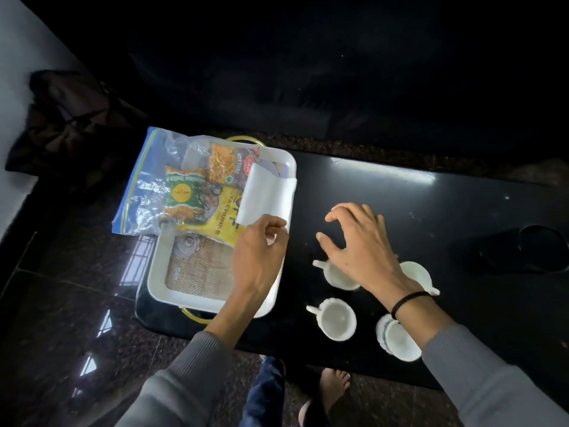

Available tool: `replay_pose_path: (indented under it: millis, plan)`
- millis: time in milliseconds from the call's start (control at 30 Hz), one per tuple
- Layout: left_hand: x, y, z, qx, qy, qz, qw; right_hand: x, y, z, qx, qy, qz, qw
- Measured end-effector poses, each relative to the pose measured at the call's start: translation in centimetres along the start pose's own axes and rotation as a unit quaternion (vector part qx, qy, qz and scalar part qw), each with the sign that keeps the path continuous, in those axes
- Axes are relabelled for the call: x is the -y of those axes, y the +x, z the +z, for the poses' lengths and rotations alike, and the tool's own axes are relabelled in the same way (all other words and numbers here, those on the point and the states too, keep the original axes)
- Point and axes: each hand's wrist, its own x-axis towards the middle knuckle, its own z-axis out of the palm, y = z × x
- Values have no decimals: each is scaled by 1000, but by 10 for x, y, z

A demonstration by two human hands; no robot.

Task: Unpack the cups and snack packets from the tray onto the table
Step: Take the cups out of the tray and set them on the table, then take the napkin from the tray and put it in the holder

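Lying across the far half of the white tray (157, 282), several snack packets are seen, their long axes running roughly from the tray's left edge toward its right. A yellow packet (215, 223) bears the readable letters "YA CHUNKS", printed along its length. A brown and orange packet (229, 167) beyond it carries the word "MIXTURE". A green and yellow packet (184, 195) is partly tucked into a clear zip bag (147, 180) with a blue edge, which hangs over the tray's left rim; its writing cannot be read. A white paper sheet (266, 198) is draped over the packets at the tray's right side, its long axis pointing away from the person. The sheet's near corner is pinched by the left grip (261, 251), whose fingers are closed together on it. The right grip (354, 241) is held above the black surface (462, 211) with its fingers spread apart and nothing clasped. A woven mat (200, 272) and a small glass lid (184, 245) lie in the tray's near half. Four white cups (337, 318) are set on the surface to the right of the tray, upright, two with handles pointing left. The tray has gold handles (191, 315) at its near and far ends.
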Motion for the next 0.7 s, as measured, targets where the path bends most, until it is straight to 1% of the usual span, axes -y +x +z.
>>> replay_pose_path:
  millis: [33, 100, 167, 300, 367, 533, 700]
  plan:
    - [2, 7, -6, -20, 47, 0, 999, 6, 7, 2, 5, 2, -9, 1000]
    - [6, 25, -15, -53, 163, 5, 985, 18, 23, 8, 14, 7, -23, 1000]
    - [8, 46, -22, -45, 212, -14, 976, 29, 37, 14, 25, 14, -29, 999]
    - [15, 80, -20, 24, 247, -48, 968, 46, 60, 27, 33, 35, -29, 998]
    - [18, 90, -15, 38, 267, -54, 961, 52, 68, 32, 33, 47, -21, 998]
    - [26, 101, -4, 21, 285, -61, 956, 54, 79, 39, 41, 61, 2, 997]
    - [28, 107, -2, -17, 240, -34, 970, 50, 80, 41, 63, 65, 17, 996]
